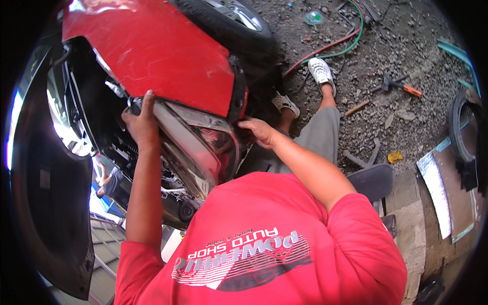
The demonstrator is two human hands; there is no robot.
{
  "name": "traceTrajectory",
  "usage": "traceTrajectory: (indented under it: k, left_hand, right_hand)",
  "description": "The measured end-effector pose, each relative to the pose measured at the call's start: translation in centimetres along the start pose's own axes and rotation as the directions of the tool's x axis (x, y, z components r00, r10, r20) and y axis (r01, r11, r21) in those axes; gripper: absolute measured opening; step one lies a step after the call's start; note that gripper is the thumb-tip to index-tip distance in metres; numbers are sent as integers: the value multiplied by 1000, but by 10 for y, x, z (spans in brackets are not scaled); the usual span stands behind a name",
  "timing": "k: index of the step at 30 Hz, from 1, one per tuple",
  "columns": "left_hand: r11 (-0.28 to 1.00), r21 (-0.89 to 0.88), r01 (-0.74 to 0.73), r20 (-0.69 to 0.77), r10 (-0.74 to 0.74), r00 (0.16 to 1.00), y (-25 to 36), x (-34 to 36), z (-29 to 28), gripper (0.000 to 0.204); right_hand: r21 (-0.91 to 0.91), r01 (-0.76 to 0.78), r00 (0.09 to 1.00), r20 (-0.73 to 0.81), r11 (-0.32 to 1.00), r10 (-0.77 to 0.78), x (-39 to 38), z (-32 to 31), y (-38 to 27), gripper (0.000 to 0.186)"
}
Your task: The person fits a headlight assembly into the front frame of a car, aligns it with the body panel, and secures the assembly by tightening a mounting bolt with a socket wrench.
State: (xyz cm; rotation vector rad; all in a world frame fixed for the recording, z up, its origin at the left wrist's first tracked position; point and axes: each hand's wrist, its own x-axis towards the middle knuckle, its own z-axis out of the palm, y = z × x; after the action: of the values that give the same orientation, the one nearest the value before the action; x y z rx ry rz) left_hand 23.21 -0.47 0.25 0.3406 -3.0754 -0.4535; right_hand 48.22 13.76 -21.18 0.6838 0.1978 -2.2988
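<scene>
Fender (157,61) red; headlight (189,146) mostly gry; tyre (219,29) blk; shirt (264,208) pinkish-red w/ gry-wht stripes; hoses (316,52) red & grn.

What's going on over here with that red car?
A person in a red shirt is at the front corner of a red car. The left hand is at the left side of the headlight; the right hand is by the lower corner of the fender, its exact contact unclear. Tools lie on the gravel.

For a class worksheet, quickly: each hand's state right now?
Left hand: curled at one end of the headlight, seemingly holding it.
Right hand: at its other end, fingers partly hidden; grip cannot be told.
</scene>
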Motion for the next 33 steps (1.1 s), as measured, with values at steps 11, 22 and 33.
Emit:
traceTrajectory:
  k: [11,22,33]
  left_hand:
    - [943,-319,92,192,-31,981,12,1,-5,58]
    - [949,-280,145,267,-68,961,34,-12,-6,51]
    - [925,-353,139,368,1,930,-52,-40,-167,93]
  right_hand:
    - [381,35,994,79,924,-71,21,-27,14,47]
    - [380,30,993,92,924,-70,36,-20,12,39]
    - [-462,-198,942,-334,864,37,-91,-12,-58,50]
